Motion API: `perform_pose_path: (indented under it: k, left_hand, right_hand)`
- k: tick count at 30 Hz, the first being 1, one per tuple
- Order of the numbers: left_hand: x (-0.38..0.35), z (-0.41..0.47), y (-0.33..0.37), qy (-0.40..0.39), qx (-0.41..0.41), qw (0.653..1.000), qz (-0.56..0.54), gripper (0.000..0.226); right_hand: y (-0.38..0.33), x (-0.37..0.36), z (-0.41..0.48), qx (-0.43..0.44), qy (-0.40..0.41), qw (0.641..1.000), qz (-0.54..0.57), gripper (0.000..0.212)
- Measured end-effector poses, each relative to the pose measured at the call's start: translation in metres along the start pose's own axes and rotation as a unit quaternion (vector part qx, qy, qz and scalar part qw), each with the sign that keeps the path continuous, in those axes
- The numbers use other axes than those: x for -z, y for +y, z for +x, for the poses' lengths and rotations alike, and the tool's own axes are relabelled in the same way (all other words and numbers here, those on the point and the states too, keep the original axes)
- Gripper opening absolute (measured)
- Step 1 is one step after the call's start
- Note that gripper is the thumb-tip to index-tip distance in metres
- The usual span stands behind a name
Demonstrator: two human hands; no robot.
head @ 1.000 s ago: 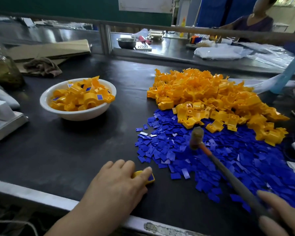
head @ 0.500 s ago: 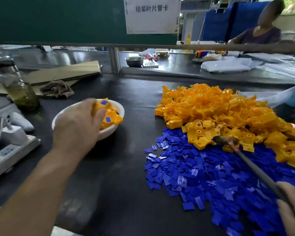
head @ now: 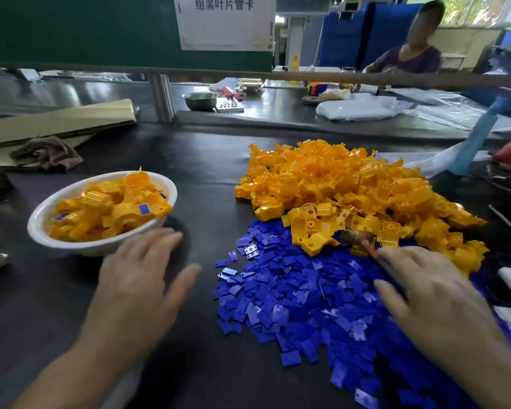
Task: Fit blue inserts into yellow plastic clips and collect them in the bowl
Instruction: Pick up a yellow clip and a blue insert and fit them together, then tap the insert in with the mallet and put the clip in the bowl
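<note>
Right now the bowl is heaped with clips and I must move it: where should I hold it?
Take the bowl by its bare outer wall on the near side, coming in low beside the left hand. The clips heap above the rim, so pinching the rim from above would likely spill some.

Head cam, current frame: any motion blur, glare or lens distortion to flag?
Head view: left hand and right hand smeared by motion, mallet head soft; bowl and blue inserts fairly sharp; bright glare on the far bench; wide-angle stretch toward the lower corners.
</note>
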State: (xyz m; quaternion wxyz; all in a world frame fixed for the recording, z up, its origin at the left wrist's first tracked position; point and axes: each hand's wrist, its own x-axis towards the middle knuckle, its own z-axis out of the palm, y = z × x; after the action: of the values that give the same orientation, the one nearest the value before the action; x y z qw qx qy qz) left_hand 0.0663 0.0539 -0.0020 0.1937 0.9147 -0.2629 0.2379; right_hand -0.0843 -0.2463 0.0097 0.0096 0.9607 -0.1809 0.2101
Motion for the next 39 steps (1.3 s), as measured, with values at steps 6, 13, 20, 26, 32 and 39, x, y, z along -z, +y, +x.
perform_pose_path:
  k: [6,13,20,26,32,39]
  left_hand:
    - [-0.019,-0.064,0.04,-0.152,-0.08,0.982,-0.08,0.06]
    - [-0.024,-0.065,0.042,-0.169,-0.042,0.984,-0.039,0.081]
    - [-0.024,-0.069,0.04,-0.143,-0.055,0.988,-0.029,0.075]
    - [-0.005,-0.077,0.051,-0.064,0.035,0.969,-0.234,0.024]
    - [-0.001,-0.062,0.101,-0.177,0.328,0.694,-0.616,0.036]
    - [0.004,-0.065,0.102,-0.087,0.403,0.666,-0.621,0.017]
  right_hand:
    - [-0.038,-0.054,0.083,0.138,-0.082,0.987,-0.023,0.05]
    - [-0.044,-0.076,0.088,0.179,-0.076,0.978,-0.077,0.036]
    - [-0.038,-0.059,0.081,0.166,-0.058,0.984,-0.01,0.026]
    - [-0.049,-0.024,0.034,0.111,0.008,0.986,0.127,0.041]
    - [-0.091,0.008,-0.039,0.12,-0.025,0.953,0.278,0.05]
    - [-0.094,0.009,-0.053,0.15,-0.086,0.958,0.23,0.056]
